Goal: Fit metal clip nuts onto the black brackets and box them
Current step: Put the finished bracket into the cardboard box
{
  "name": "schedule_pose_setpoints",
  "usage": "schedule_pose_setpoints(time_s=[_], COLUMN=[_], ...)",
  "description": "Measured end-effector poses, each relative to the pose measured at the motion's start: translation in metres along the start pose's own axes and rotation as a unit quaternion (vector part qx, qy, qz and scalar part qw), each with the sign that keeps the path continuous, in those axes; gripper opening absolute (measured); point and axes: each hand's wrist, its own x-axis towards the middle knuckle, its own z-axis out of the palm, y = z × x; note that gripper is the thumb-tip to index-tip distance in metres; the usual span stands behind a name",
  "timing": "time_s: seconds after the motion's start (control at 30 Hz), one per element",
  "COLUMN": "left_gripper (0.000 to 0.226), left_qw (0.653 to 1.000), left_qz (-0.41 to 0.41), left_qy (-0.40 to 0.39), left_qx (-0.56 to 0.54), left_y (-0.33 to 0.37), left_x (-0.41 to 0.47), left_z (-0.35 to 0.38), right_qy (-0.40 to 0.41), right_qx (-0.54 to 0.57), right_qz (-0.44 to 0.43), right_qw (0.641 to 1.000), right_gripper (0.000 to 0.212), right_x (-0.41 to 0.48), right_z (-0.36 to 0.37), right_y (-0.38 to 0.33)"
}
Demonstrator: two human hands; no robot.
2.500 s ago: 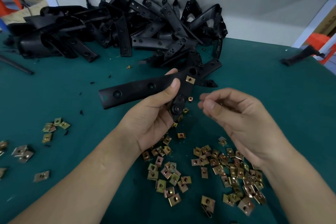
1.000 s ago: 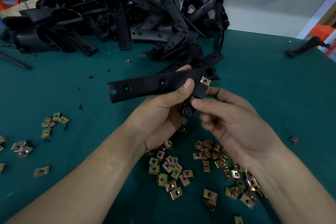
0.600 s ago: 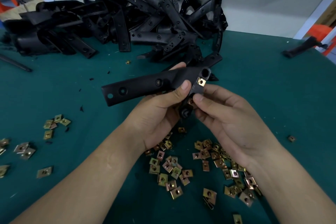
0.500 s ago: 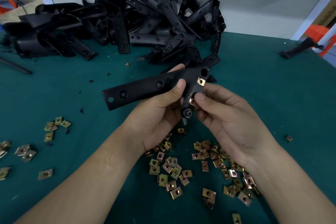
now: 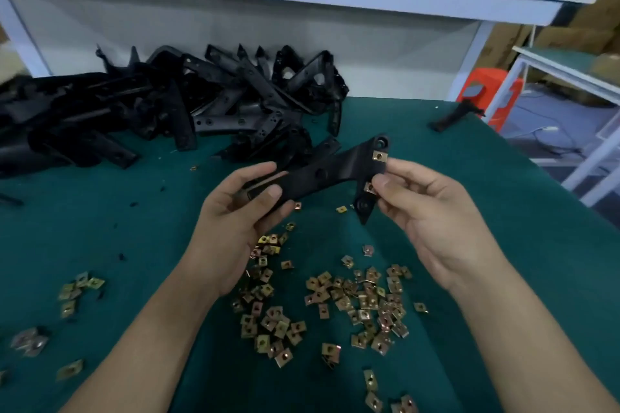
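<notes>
Bracket [image 5: 322,174] is held up over the counter [image 5: 100,211], between both hands. Left hand [image 5: 241,221]: grip clamped round the long arm, thumb on top. Right hand [image 5: 432,214]: grip pinched on the short leg, thumb tip at the lower nut [image 5: 369,188]. The top nut [image 5: 380,155] sits square near the corner hole. I can't tell whether the lower one is fully home. Likely risks: if the lower nut is pushed on crooked, its thread would miss the hole and it could spring off. A slipping thumb could catch a sharp stamped edge. The bracket's pointed tip hangs just above the loose nuts [image 5: 362,298], so a dip could scatter them. No box is in view, so the finished piece may end up back among the unfitted pile [image 5: 218,111] by mistake. Materials: the bracket is matt black, probably moulded plastic. It is a flat strap with round holes, kinked into a short leg with a boss. The nuts are small folded squares of yellowish plated sheet metal, shiny, each with a centre hole. The counter cover is a dull teal mat, speckled with black crumbs.
</notes>
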Motion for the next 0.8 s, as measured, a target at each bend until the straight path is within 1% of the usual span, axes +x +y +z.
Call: schedule_pose_setpoints(time_s=[0.07,0.17,0.23,0.37,0.43,0.5,0.57,0.7,0.8], left_gripper=[0.031,0.028,0.027,0.037,0.041,0.043,0.043,0.038,0.034], left_qw=[0.999,0.994,0.987,0.963,0.953,0.935,0.913,0.872,0.840], left_qz=[-0.007,-0.028,-0.055,-0.101,-0.107,-0.112,-0.122,-0.162,-0.178], left_qy=[-0.035,-0.061,-0.098,-0.191,-0.224,-0.278,-0.330,-0.402,-0.442], left_qx=[0.038,0.081,0.112,0.160,0.175,0.189,0.206,0.227,0.260], left_y=[0.002,0.002,-0.004,-0.027,-0.042,-0.063,-0.083,-0.125,-0.154], left_x=[-0.009,-0.023,-0.037,-0.074,-0.094,-0.119,-0.146,-0.193,-0.220], left_z=[0.016,0.046,0.075,0.136,0.164,0.198,0.229,0.273,0.290], right_qy=[0.039,0.083,0.127,0.219,0.271,0.345,0.396,0.471,0.507], right_qx=[-0.007,-0.043,-0.064,-0.017,0.005,0.012,0.010,0.019,0.017], right_qz=[-0.025,-0.053,-0.059,-0.055,-0.054,-0.047,-0.029,0.002,0.032], right_qw=[0.999,0.994,0.988,0.974,0.961,0.937,0.918,0.882,0.861], right_gripper=[0.031,0.028,0.028,0.021,0.017,0.015,0.014,0.015,0.014], right_x=[-0.017,-0.053,-0.087,-0.165,-0.203,-0.248,-0.290,-0.356,-0.388], right_z=[-0.015,-0.046,-0.073,-0.127,-0.146,-0.171,-0.193,-0.227,-0.245], right_y=[-0.007,-0.013,-0.015,-0.022,-0.025,-0.026,-0.027,-0.026,-0.015])
